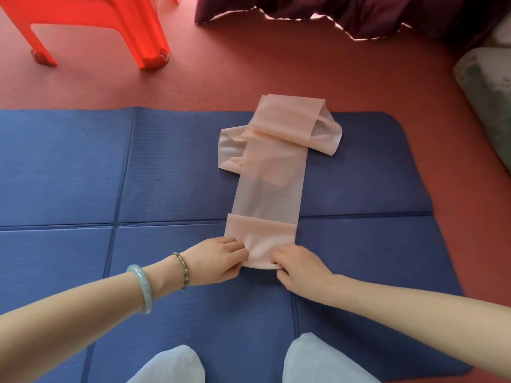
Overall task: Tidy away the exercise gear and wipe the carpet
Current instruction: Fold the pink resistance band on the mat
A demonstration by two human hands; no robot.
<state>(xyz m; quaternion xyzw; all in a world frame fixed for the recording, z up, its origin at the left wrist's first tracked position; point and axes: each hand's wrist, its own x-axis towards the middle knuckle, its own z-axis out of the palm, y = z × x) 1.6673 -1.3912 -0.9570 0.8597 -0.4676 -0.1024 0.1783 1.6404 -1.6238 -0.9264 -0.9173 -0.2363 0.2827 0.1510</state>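
A long pale pink stretch band (272, 172) lies flat on the blue folding exercise mat (83, 175), running away from me, with its far end bunched in loose folds. Its near end is folded over into a short flap. My left hand (218, 259) pinches the left corner of that folded near end. My right hand (300, 268) pinches the right corner, fingers curled at the fold. The mat rests on the red carpet (262, 64).
A red plastic stool (110, 26) stands on the carpet at the far left. Dark purple curtain fabric (359, 12) hangs along the back. A patterned cushion or bedding edge (486, 100) sits at the right. My knees in pale trousers (171, 366) rest on the mat's near edge.
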